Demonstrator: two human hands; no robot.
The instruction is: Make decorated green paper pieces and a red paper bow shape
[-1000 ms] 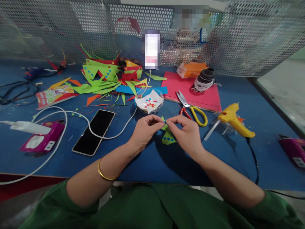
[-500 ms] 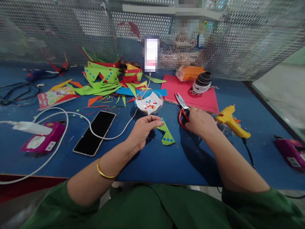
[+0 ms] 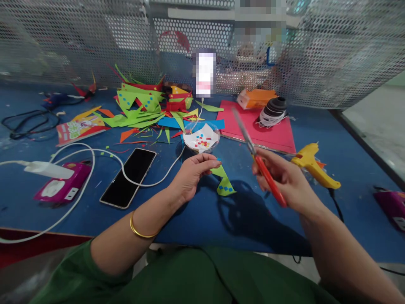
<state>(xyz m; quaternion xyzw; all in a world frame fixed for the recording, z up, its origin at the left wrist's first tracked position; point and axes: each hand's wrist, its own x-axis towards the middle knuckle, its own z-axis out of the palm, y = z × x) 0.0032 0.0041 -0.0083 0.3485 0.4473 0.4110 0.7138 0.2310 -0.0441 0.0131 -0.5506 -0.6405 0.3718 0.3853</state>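
Observation:
My left hand [image 3: 193, 173] is closed in a pinch at the upper end of a green paper piece [image 3: 225, 184]. Blue diamonds dot the paper's lower end, and a bit of blue shows at my fingertips, which partly cover the upper end. Red-handled scissors [image 3: 270, 179] are in my right hand [image 3: 289, 181], raised over the table with the slightly blurred blades pointing up and to the left. Just beyond my left hand stands a clear bowl [image 3: 186, 145] lined with white paper, holding small red, blue and yellow paper bits.
A phone [image 3: 128, 177] lies left under a white cable, near a purple power socket [image 3: 79, 173]. Green paper cutouts [image 3: 139, 99] and scraps pile up behind. Red sheets [image 3: 278, 137] carry a black spool [image 3: 275, 110]. A yellow glue gun [image 3: 316, 166] rests at right; a perforated metal screen [image 3: 177, 38] stands behind.
My right hand has picked the scissors up off the table and turned them, bringing them nearer to me. My left hand and the green paper keep their place; the view has shifted slightly.

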